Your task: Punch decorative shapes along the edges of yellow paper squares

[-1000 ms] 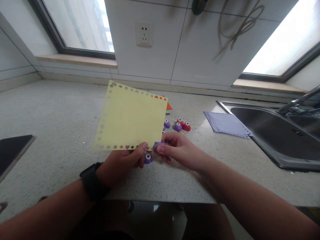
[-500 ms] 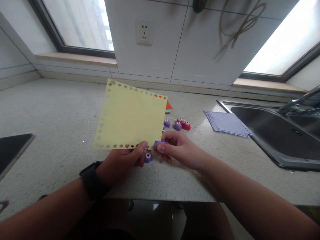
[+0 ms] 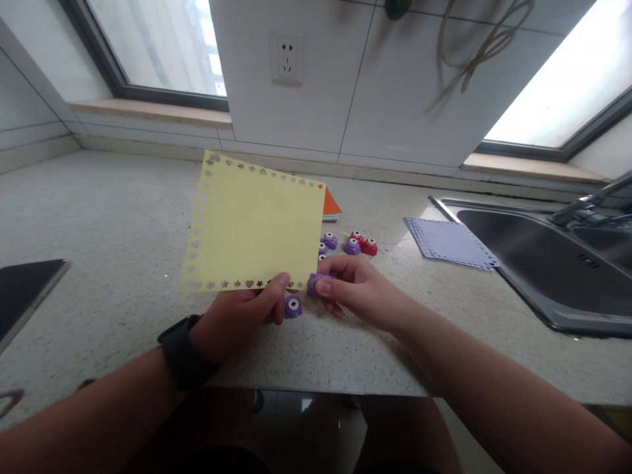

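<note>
My left hand (image 3: pixel 254 303) pinches the lower edge of a yellow sheet of paper (image 3: pixel 257 224), which is held up above the counter. Small shapes such as hearts, stars and flowers are cut along its left, top and bottom edges. Between the thumb and fingers of my right hand (image 3: pixel 360 289) is a purple craft punch (image 3: pixel 316 284), at the sheet's lower right corner. Whether the paper sits in its slot I cannot tell. Another purple punch (image 3: pixel 293 305) lies on the counter beside my left fingers.
Several purple and red punches (image 3: pixel 369 246) stand behind my right hand. Orange paper (image 3: pixel 332 203) tops a stack partly behind the yellow sheet. Punched lilac sheets (image 3: pixel 449 242) lie by the steel sink (image 3: pixel 523 276). A dark flat panel (image 3: pixel 29 289) is at the left.
The yellow sheet has shifted slightly left, uncovering more of the orange paper and the punches behind. The punch in my right hand now sits slightly farther from the sheet's corner.
</note>
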`<state>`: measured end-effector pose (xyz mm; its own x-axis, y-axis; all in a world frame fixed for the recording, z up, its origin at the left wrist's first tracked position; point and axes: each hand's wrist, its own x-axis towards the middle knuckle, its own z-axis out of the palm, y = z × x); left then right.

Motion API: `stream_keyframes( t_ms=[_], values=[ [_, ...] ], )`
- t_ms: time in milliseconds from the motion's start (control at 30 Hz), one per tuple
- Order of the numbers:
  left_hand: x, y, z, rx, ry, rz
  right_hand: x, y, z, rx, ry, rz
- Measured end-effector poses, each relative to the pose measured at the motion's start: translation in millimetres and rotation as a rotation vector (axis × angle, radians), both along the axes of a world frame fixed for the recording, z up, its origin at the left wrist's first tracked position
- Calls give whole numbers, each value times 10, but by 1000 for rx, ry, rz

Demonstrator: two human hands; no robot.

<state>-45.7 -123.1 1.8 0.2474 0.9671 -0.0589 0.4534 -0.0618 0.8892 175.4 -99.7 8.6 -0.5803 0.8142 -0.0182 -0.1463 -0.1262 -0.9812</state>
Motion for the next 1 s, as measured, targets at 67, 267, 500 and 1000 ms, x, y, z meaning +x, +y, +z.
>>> stream_keyframes(
  t_ms=[67, 267, 500, 1000],
  values=[
    [2, 2, -3, -2, -4, 5, 4, 3, -4, 3, 5, 4],
    [-5, 22, -36, -6, 9, 17, 2, 5, -13, 9, -8, 7],
    [-13, 10, -25, 26, 11, -2, -13, 3, -15, 6, -8, 11],
    [-11, 6, -61, 58, -1, -31, -51, -12, 24, 7, -38, 30]
  ],
)
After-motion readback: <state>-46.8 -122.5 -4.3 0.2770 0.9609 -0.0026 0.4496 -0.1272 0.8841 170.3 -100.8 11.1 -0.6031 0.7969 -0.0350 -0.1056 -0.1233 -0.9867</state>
